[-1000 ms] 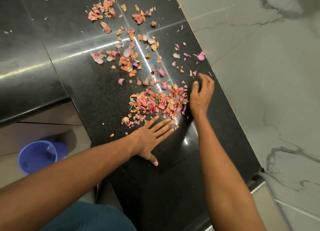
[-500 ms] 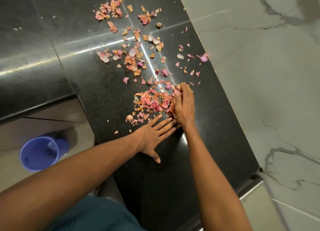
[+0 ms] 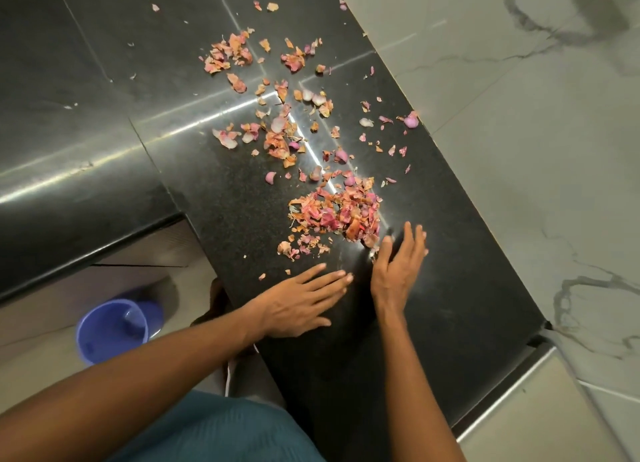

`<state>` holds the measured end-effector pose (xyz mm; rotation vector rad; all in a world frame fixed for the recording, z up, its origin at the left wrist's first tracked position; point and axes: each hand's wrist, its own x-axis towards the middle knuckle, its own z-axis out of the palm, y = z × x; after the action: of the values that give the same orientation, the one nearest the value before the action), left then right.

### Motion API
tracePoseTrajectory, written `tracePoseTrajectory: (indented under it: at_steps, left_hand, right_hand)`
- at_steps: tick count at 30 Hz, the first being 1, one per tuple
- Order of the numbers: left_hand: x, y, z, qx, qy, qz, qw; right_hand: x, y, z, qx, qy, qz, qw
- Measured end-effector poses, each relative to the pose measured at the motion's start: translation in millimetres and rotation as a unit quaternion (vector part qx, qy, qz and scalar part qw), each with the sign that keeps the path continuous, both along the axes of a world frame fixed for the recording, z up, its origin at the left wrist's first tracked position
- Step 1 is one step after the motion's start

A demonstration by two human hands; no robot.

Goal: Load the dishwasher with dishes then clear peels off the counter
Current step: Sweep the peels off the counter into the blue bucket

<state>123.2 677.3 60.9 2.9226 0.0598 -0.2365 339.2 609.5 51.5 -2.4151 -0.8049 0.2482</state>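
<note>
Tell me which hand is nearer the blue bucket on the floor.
Left. The left hand lies flat on the counter, on the side toward the blue bucket; the right hand is farther off, beside the peel pile.

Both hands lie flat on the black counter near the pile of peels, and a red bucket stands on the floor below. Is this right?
Not quite: the head view shows the bucket is blue, not red. The left hand and right hand are open on the black counter near the peel pile.

Black tabletop (image 3: 433,305): onion peels (image 3: 334,213) heaped beside my right hand (image 3: 398,267); my left hand (image 3: 298,309) flat, fingers straight; blue bucket (image 3: 110,330) below.
</note>
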Motion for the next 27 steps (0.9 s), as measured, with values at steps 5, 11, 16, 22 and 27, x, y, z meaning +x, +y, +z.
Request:
tracePoseTrajectory:
  at_steps: [5,11,16,22,27]
  left_hand:
    - [-26.2,46.6,-16.6,-0.014,0.025,-0.044,0.999]
    - [1.3,100.2,-20.6,0.048,-0.058,-0.080,0.994]
    - [12.2,144.9,-6.6,0.095,-0.129,-0.078,0.984]
    - [-14.1,187.2,12.3,0.052,-0.197,0.142,0.969]
    - [-60.6,220.4,4.8,0.005,-0.165,0.337,0.927]
  right_hand:
    - [-20.2,-7.2,-14.3,-0.198,-0.048,0.024,0.979]
    - [-62.1,41.0,-1.6,-0.057,0.075,0.052,0.994]
    - [-72.0,62.4,27.4,0.114,0.121,-0.076,0.983]
    - [-145.8,70.9,26.6,0.054,0.008,0.151,0.987]
    - [-211.3,82.6,-4.4,-0.102,-0.117,0.471,0.868]
